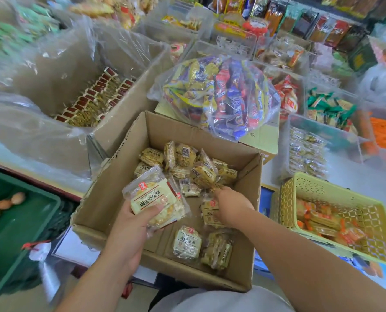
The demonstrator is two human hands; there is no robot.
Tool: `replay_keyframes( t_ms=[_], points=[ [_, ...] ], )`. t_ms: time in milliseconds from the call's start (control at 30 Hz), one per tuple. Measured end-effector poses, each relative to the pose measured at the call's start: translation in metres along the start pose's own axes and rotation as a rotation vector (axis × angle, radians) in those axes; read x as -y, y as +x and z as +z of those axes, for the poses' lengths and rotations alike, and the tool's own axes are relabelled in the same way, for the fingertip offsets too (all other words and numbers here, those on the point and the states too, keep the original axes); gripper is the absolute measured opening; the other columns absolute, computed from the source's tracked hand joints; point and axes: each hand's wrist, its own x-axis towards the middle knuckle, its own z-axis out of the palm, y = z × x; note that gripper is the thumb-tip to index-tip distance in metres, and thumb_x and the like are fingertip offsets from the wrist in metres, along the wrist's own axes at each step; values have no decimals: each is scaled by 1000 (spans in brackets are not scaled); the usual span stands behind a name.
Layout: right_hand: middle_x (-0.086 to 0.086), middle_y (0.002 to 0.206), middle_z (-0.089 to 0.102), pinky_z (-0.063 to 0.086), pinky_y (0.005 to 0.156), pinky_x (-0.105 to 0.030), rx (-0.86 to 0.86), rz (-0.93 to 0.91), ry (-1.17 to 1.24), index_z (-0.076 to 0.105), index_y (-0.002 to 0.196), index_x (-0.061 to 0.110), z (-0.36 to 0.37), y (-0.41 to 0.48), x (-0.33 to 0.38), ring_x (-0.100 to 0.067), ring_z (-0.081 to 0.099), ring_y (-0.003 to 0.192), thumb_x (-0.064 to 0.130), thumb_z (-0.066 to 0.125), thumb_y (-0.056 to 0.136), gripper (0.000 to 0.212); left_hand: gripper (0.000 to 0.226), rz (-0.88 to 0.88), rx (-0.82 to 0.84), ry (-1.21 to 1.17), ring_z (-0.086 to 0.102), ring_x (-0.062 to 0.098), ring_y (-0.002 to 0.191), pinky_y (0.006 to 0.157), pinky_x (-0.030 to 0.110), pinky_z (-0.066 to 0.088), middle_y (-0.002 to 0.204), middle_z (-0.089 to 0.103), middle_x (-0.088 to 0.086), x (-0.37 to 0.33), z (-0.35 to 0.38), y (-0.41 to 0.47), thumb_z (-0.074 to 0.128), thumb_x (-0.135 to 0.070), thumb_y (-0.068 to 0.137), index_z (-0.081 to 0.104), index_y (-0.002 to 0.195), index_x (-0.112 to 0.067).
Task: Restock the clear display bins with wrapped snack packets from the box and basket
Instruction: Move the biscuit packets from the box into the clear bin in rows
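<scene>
One box point(111, 199), one basket point(286, 203), roughly fifteen packets point(187, 242).

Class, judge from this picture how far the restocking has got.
Done: the clear bin already holds stacked packets. In hand: the left hand grips a packet stack; the right hand reaches into the cardboard box. Left: loose packets there, plus the yellow basket of orange packets.

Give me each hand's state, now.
Left hand: gripping wrapped snack packets.
Right hand: down among loose packets in the box; grasp cannot be told.
</scene>
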Motion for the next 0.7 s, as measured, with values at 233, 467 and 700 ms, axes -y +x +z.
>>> replay_keyframes(
  t_ms=[233, 467, 700],
  points=[
    [15, 94, 61, 48, 55, -17, -276, -9, 578, 52, 108, 36, -39, -46, -23, -2, 61, 75, 33, 78, 86, 34, 38, 64, -58, 85, 78, 20, 91, 73, 39, 55, 104, 80, -3, 4, 20, 6, 78, -14, 89, 64, 118, -35],
    [-14, 108, 65, 64, 65, -41, -345, -185, 1466, 58, 117, 40, -64, -99, -51, -23, 76, 89, 15, 71, 91, 39, 39, 62, -11, 30, 77, 14, 78, 79, 47, 61, 107, 79, -6, 13, 83, -12, 79, -27, 88, 61, 120, -39],
    [-2, 112, 72, 62, 81, -41, -252, -296, 1425, 68, 107, 41, -56, -120, -113, -22, 72, 95, 33, 65, 88, 21, 58, 59, -19, -118, 77, 29, 88, 72, 52, 64, 112, 77, 9, 27, 171, -47, 77, -39, 76, 58, 130, -29]
  ],
)
